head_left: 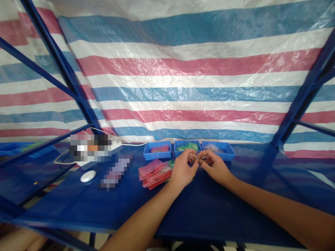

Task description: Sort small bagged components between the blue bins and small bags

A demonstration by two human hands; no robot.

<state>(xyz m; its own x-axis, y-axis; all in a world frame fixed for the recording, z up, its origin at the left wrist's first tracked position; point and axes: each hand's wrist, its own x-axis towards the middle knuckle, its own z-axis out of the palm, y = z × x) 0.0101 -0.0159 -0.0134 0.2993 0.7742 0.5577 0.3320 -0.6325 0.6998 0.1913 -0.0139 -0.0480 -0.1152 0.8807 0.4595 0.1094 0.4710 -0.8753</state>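
My left hand (183,169) and my right hand (213,165) meet over the blue table (204,209), fingertips pinched together on a tiny item I cannot make out. A stack of pink-red packets (153,172) lies just left of my left hand, with a bit of green showing at its right edge. Behind my hands stand three small blue trays: the left tray (157,150) holds pink packets, the middle tray (187,146) green ones, the right tray (218,149) small clear pieces.
A white oval object (88,176) lies at the left of the table. A white power strip with cable (115,143) sits behind it. Blue metal frame bars (62,66) rise on both sides. A striped tarp (183,69) hangs behind the table.
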